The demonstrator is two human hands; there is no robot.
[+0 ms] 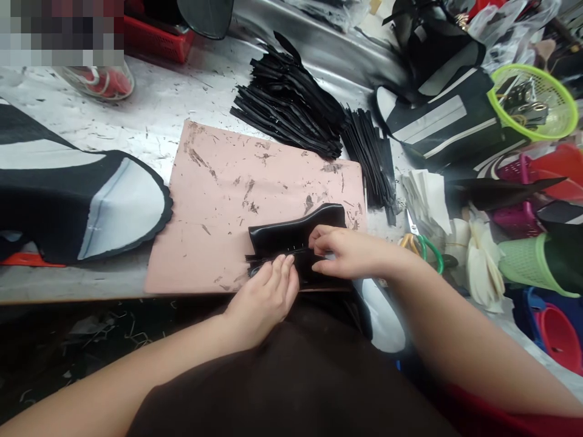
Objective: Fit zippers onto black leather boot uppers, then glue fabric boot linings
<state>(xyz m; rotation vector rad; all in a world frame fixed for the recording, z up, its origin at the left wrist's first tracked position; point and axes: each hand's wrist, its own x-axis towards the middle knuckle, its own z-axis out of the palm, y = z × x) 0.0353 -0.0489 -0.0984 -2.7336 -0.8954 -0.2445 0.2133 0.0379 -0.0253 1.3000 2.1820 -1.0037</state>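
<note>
A shiny black leather piece, shaped like a boot upper (297, 229), lies at the near edge of a pink mat (204, 200). Along its middle runs a seam or narrow strip with small white marks. My left hand (268, 288) presses on its near part, fingers together, the thumb mostly hidden. At the right end of the seam, my right hand (334, 250) has its fingers curled onto the leather, thumb a little below the index finger. Whatever lies under the fingertips is hidden. Beyond the mat's far edge are a pile of black strips (291, 103) and a second bundle (371, 158).
Scissors with green and orange handles (421, 243) lie right of the mat, near white pieces (426, 197). A lime basket with tools (558, 103) stands far right. Black-and-white cut pieces (127, 206) lie left. A red crate (157, 39) sits at the back.
</note>
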